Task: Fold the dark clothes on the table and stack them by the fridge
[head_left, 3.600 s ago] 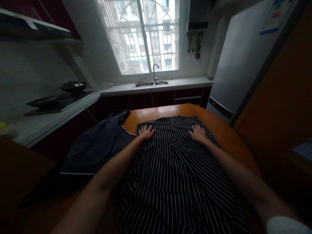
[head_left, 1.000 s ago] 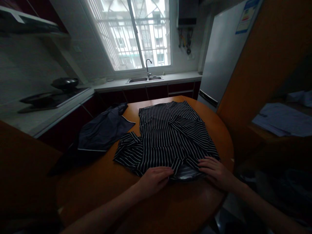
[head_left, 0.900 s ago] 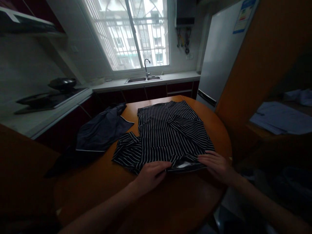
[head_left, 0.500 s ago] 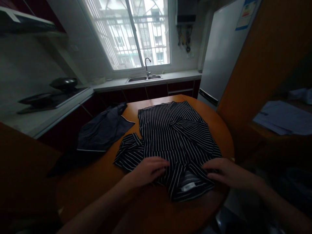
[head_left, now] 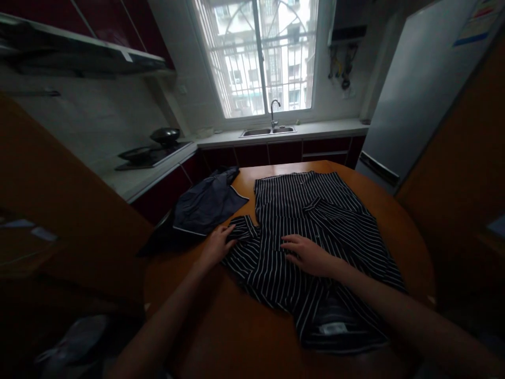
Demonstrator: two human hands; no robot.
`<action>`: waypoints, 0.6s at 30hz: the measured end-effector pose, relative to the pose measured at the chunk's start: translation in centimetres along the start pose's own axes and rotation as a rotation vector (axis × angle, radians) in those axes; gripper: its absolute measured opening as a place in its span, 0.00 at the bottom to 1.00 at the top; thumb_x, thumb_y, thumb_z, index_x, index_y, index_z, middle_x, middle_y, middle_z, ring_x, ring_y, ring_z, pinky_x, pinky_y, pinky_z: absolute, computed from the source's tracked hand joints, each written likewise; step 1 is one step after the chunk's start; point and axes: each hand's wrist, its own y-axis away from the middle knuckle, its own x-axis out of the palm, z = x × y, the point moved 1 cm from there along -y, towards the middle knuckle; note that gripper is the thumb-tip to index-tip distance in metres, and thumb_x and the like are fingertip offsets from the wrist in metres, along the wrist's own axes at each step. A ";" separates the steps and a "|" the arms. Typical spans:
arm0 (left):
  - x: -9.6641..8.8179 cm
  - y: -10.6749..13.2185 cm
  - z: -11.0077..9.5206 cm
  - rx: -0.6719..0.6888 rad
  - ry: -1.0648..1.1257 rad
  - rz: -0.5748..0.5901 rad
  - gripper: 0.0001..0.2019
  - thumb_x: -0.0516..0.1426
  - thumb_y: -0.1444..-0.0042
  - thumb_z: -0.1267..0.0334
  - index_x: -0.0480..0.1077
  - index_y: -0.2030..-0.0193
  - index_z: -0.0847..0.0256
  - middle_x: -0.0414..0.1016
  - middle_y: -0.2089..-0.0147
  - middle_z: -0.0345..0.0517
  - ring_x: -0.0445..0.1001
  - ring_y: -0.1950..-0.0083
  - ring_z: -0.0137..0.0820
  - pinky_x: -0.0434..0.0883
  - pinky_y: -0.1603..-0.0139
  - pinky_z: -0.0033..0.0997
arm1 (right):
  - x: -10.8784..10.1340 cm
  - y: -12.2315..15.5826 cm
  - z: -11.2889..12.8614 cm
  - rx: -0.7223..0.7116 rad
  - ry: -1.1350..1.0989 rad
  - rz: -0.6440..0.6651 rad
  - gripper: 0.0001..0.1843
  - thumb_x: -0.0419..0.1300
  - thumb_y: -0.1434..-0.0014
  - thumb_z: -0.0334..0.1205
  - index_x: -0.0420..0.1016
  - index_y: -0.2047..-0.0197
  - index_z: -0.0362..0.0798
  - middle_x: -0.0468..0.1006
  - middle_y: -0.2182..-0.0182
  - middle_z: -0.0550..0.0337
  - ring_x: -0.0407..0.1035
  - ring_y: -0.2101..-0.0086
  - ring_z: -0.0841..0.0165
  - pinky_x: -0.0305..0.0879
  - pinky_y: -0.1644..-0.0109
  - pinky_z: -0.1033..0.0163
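A black shirt with white stripes (head_left: 276,231) lies spread on the round wooden table (head_left: 189,326), its collar towards me and a white label showing inside. Its right-hand sleeve is folded across the body, while the left-hand sleeve (head_left: 242,252) lies bent at the side. My left hand (head_left: 215,247) is at the cuff end of that left-hand sleeve, fingertips on the cloth, thumb and fingers apart. Over the middle of the shirt is my right hand (head_left: 310,255), open and holding nothing, fingers spread towards the left.
A dark blue garment with white piping (head_left: 205,205) lies at the table's left, partly hanging over the edge. Beyond stand a counter with a sink (head_left: 268,130), a stove with pans (head_left: 163,137) and a fridge (head_left: 414,89) at the right.
Both hands have left the collar area. My left hand has moved forward to the left-hand sleeve, and my right hand has come left over the shirt's middle. The view has turned left.
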 end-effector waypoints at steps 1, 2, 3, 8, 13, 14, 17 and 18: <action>-0.4 -0.2 0.0 -0.042 0.056 -0.026 0.21 0.53 0.38 0.51 0.77 0.49 0.62 0.76 0.51 0.52 0.75 0.50 0.41 0.70 0.45 0.38 | 0.7 -0.9 0.0 -0.022 -0.018 0.021 0.19 0.59 0.35 0.40 0.76 0.42 0.50 0.71 0.38 0.49 0.64 0.38 0.55 0.60 0.33 0.44; -0.8 -0.5 0.0 -0.090 0.097 -0.053 0.20 0.50 0.36 0.53 0.79 0.55 0.63 0.77 0.56 0.52 0.76 0.54 0.39 0.70 0.48 0.37 | 1.2 -1.7 0.0 -0.034 -0.044 0.032 0.19 0.59 0.35 0.40 0.76 0.42 0.49 0.70 0.37 0.48 0.62 0.37 0.55 0.58 0.32 0.43; -1.4 -0.8 -0.1 -0.136 0.121 -0.082 0.21 0.47 0.35 0.54 0.79 0.60 0.63 0.77 0.58 0.52 0.76 0.56 0.39 0.71 0.49 0.36 | 1.7 -2.5 0.0 -0.030 -0.083 0.028 0.20 0.59 0.35 0.41 0.76 0.42 0.48 0.70 0.37 0.48 0.62 0.36 0.55 0.57 0.32 0.43; -4.8 -2.0 -3.1 -0.105 0.171 -0.305 0.23 0.47 0.33 0.52 0.80 0.57 0.64 0.73 0.59 0.48 0.73 0.57 0.35 0.69 0.53 0.31 | 2.1 -7.3 -0.1 0.353 -0.622 -0.115 0.18 0.56 0.33 0.50 0.77 0.50 0.47 0.80 0.50 0.47 0.74 0.49 0.57 0.67 0.39 0.43; -5.6 -1.4 -12.3 0.237 0.267 -0.238 0.23 0.46 0.29 0.54 0.75 0.41 0.64 0.65 0.66 0.42 0.69 0.64 0.31 0.68 0.60 0.29 | -1.1 -10.6 0.2 0.706 -1.441 -0.099 0.34 0.47 0.34 0.68 0.68 0.46 0.44 0.81 0.58 0.47 0.79 0.61 0.60 0.77 0.53 0.49; -5.2 -1.0 -14.0 0.318 0.264 -0.182 0.22 0.46 0.28 0.55 0.73 0.39 0.62 0.67 0.65 0.43 0.70 0.63 0.31 0.68 0.59 0.30 | -1.9 -10.6 0.1 0.704 -1.495 -0.114 0.34 0.49 0.34 0.68 0.67 0.46 0.45 0.81 0.59 0.49 0.79 0.63 0.61 0.78 0.56 0.51; -3.3 0.8 -17.9 0.588 0.202 0.017 0.21 0.47 0.28 0.57 0.65 0.32 0.57 0.71 0.57 0.46 0.72 0.57 0.33 0.70 0.53 0.32 | -3.7 -9.5 -0.7 0.697 -1.404 -0.216 0.23 0.63 0.38 0.50 0.69 0.44 0.46 0.82 0.64 0.56 0.78 0.68 0.66 0.77 0.65 0.61; -2.6 1.5 -18.8 0.684 0.176 0.083 0.22 0.47 0.28 0.58 0.63 0.30 0.56 0.72 0.54 0.48 0.72 0.54 0.34 0.70 0.51 0.34 | -4.1 -8.9 -1.2 0.700 -1.319 -0.260 0.23 0.66 0.42 0.41 0.70 0.44 0.46 0.82 0.65 0.57 0.77 0.69 0.67 0.76 0.66 0.63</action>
